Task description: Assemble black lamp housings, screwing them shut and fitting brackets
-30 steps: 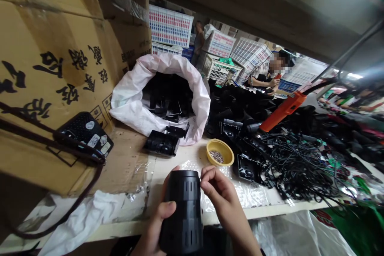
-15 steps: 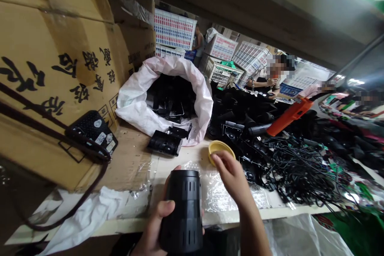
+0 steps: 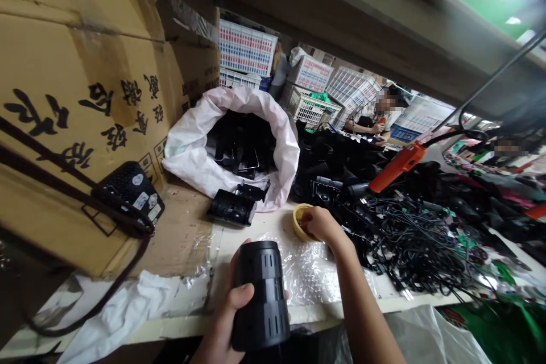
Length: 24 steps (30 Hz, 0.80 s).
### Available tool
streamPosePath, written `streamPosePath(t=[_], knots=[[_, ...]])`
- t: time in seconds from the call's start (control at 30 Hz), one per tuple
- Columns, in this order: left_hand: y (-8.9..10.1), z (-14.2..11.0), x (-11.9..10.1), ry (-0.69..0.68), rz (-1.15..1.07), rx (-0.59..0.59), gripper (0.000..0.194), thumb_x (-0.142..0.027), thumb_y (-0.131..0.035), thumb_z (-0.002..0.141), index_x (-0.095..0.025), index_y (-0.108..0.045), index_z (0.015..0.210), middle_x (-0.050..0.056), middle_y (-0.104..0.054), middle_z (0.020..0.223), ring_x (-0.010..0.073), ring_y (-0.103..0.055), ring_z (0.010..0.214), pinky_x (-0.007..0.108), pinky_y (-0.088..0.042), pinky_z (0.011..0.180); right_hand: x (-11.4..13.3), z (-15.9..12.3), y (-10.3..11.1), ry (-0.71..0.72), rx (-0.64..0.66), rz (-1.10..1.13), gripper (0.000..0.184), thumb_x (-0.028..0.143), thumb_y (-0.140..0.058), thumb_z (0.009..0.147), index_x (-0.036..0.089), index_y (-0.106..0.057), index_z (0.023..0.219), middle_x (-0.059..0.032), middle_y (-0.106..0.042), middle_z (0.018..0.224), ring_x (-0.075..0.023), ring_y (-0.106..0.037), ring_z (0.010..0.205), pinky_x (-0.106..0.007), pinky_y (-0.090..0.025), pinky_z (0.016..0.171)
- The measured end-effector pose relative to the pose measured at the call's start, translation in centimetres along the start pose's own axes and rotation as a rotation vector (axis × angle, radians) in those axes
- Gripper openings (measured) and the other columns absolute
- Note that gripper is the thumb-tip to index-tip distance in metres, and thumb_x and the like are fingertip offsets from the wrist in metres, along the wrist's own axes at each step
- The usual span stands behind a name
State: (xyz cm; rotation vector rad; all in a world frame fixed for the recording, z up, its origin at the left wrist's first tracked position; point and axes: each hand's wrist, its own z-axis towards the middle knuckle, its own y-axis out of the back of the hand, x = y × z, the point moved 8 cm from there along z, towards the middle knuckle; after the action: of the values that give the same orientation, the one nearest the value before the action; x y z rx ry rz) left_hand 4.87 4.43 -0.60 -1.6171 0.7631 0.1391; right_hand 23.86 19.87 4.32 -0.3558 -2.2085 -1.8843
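Note:
My left hand (image 3: 232,307) is wrapped round a black cylindrical plastic housing (image 3: 261,296) with slotted vents, held upright at the near edge of the table. My right hand (image 3: 319,224) reaches into a small yellow bowl (image 3: 297,228). Its fingers are bent down inside the rim, and the fingertips are hidden, so what they touch does not show. Small dark bits lie in the bowl. Behind the housing, a black plastic shell part (image 3: 230,208) rests on the table by the white sack.
A white sack (image 3: 183,151) holds black parts. A cardboard box (image 3: 51,182) stands left. To the right lie an orange-handled power screwdriver (image 3: 396,166) and a heap of black cables (image 3: 409,239). A shelf beam (image 3: 341,17) crosses overhead. Another person (image 3: 379,119) sits beyond.
My right hand has moved down from above the yellow bowl to inside it, and the bowl now looks tilted. My left hand still holds the housing, which leans slightly more.

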Motion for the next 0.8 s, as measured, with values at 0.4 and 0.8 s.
streamPosePath(t=[0.4,0.8], knots=[[0.7,0.4,0.2,-0.012,0.023,-0.052,0.075,-0.038,-0.067,0.085,-0.042,-0.029,0.15,0.008,-0.067,0.117,0.036,-0.066,0.105,0.058,-0.052,0.089,-0.4,-3.1,2.3,-0.051,-0.193,0.49,0.019,0.028,-0.06,0.083,0.019,-0.051,0.069,0.0028,-0.054,0.055,-0.012,-0.05,0.049,-0.025,-0.039,0.05],[0.3,0.3,-0.6,-0.138,0.119,-0.152,0.069,-0.037,-0.077,0.079,-0.027,-0.043,0.139,0.007,-0.065,0.128,0.0261,-0.06,0.116,0.031,-0.05,0.093,10.3,-15.2,-0.4,0.52,0.088,0.839,0.019,0.036,-0.071,0.088,0.021,-0.067,0.077,-0.0038,-0.06,0.097,-0.0163,-0.058,0.094,-0.025,-0.045,0.083]])
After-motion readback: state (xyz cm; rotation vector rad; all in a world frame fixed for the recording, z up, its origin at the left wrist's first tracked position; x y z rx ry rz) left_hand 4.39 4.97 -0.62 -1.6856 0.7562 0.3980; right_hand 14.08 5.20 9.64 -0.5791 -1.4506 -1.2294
